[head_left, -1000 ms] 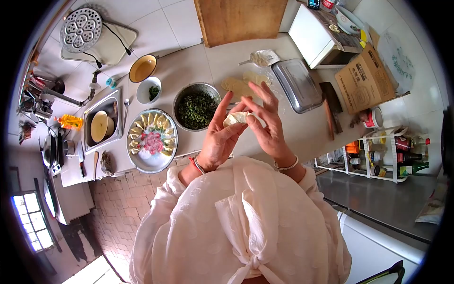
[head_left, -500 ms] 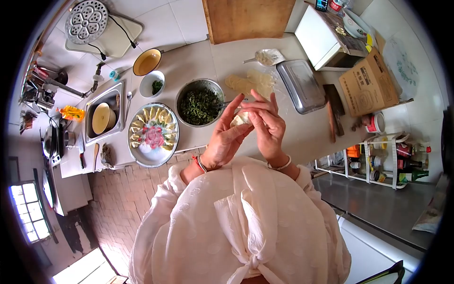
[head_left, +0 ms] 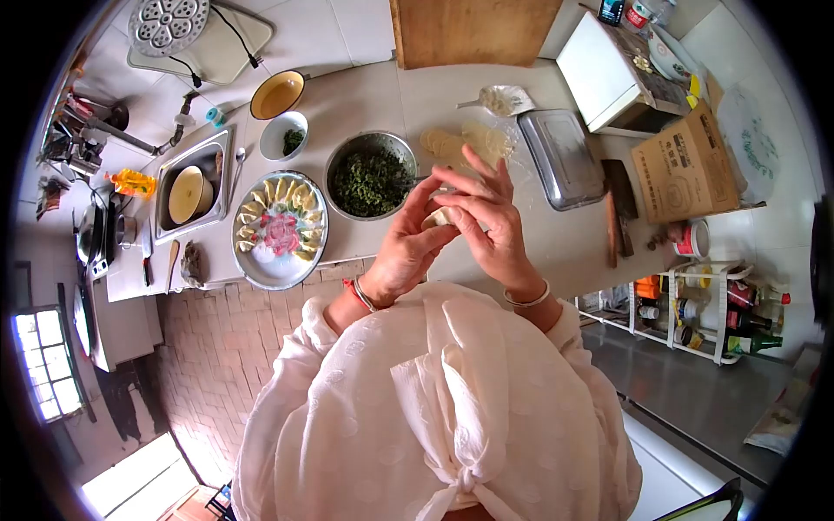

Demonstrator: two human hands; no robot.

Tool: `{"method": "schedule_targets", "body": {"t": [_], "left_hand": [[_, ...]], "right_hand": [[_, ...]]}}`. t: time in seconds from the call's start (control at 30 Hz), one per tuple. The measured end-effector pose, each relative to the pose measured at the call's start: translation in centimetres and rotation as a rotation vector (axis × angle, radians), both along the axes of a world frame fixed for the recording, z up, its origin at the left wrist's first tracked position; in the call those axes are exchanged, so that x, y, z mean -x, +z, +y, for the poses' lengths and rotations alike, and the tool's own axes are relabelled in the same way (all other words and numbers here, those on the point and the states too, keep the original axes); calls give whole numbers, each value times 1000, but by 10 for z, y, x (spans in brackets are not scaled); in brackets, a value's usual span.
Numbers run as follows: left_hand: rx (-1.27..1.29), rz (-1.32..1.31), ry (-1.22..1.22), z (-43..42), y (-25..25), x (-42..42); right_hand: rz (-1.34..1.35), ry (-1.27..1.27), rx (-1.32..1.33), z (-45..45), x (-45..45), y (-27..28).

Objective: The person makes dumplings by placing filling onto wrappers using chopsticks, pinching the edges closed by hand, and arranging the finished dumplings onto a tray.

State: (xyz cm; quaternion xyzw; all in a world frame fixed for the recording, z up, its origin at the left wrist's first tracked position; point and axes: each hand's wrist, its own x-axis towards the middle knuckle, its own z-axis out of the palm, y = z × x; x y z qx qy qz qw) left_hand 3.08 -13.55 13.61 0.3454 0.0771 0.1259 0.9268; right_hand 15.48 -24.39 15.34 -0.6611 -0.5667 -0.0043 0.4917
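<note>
A pale dumpling point(head_left: 438, 217), partly hidden by fingers, is held up over the counter's front edge. My left hand point(head_left: 407, 250) is closed around it, thumb along its near side. The thumb and forefinger of my right hand point(head_left: 497, 233) pinch its edge while the other fingers stick up. Beyond my hands, flat round wrappers point(head_left: 445, 143) lie on the counter. To the left is a metal bowl point(head_left: 372, 134) of chopped green filling point(head_left: 372, 182) with a utensil in it. Farther left, folded dumplings point(head_left: 304, 198) line part of a flowered plate point(head_left: 276, 276).
On the left are a sink point(head_left: 165, 227) with a basin in it, a white bowl point(head_left: 270, 143) of greens and a knife point(head_left: 147, 265). To the right stand a metal tray point(head_left: 560, 161), a cleaver point(head_left: 622, 191), a cardboard box point(head_left: 682, 169) and a bottle rack point(head_left: 721, 326).
My right fingers have shifted over the dumpling, covering more of it. Both hands still hold it. The view has tilted slightly, so the counter things sit a little higher.
</note>
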Motion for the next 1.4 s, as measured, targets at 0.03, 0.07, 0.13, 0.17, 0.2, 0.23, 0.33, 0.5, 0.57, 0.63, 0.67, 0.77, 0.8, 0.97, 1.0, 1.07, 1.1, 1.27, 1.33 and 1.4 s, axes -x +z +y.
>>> {"method": "schedule_targets", "body": {"t": [0.03,0.07,0.13,0.17,0.2,0.23,0.33,0.5,0.57,0.63,0.67,0.77,0.8,0.97,1.0,1.07,1.1,1.27,1.33,1.4], "left_hand": [[-14,1,7,0,1,-1],[-29,3,14,-1,3,-2],[-29,15,22,-4,1,-3],[-16,27,21,-6,-3,-1],[-4,38,18,-8,-6,-1],[-13,47,46,-9,-6,-1],[-106,47,118,-9,-8,-1],[-436,-40,220,3,-9,6],[-442,-17,225,3,-5,11],[-474,-24,217,4,-2,12],[-533,-19,216,6,-14,12],[-483,46,241,7,-11,13],[-459,36,227,8,-10,14],[-314,-12,160,10,-7,17],[-282,-17,153,11,-6,17],[-317,-56,159,15,-20,15],[-333,-75,161,18,-22,15],[-428,5,68,25,-23,18],[-421,22,44,25,-28,17],[-356,9,52,26,-23,15]], "right_hand": [[69,-18,-32,1,2,-1],[137,-35,-62,2,4,-2],[215,-64,-142,5,7,-9],[241,-57,-149,6,8,-11],[265,-51,-158,6,10,-12],[289,-46,-166,7,10,-13],[219,36,-69,6,6,-16],[288,128,-143,8,9,-1],[9,154,-26,7,2,0],[-32,137,-30,14,8,2],[-69,136,-47,19,7,-5],[-39,78,-109,28,14,-6],[-10,71,-119,28,15,-9],[118,23,-144,30,23,-18],[119,15,-126,30,23,-18],[233,-21,-151,34,30,-11],[346,-51,-193,40,41,2],[167,-81,-53,42,34,-2],[13,-65,-2,42,27,-13],[11,-105,-42,43,28,-19]]}}
